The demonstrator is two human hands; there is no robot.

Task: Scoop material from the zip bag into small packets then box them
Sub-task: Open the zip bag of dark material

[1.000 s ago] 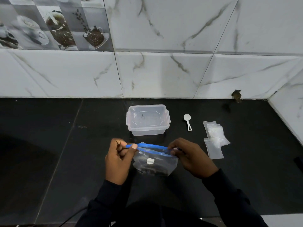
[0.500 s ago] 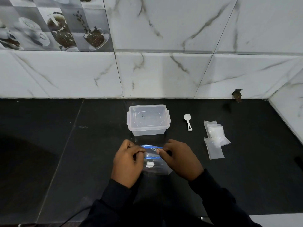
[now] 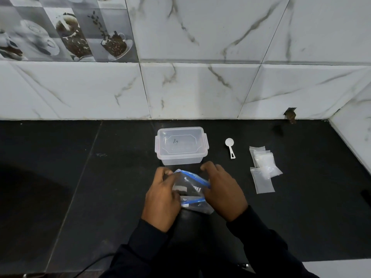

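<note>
Left hand, right hand grip open zip bag

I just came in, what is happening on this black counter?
A person grips a zip bag with both hands, the left hand and the right hand each holding one side of its blue-edged mouth, which looks pulled open. Behind it stands a clear box with its lid on. To the right lie a white scoop and some small packets, none touched.
</note>
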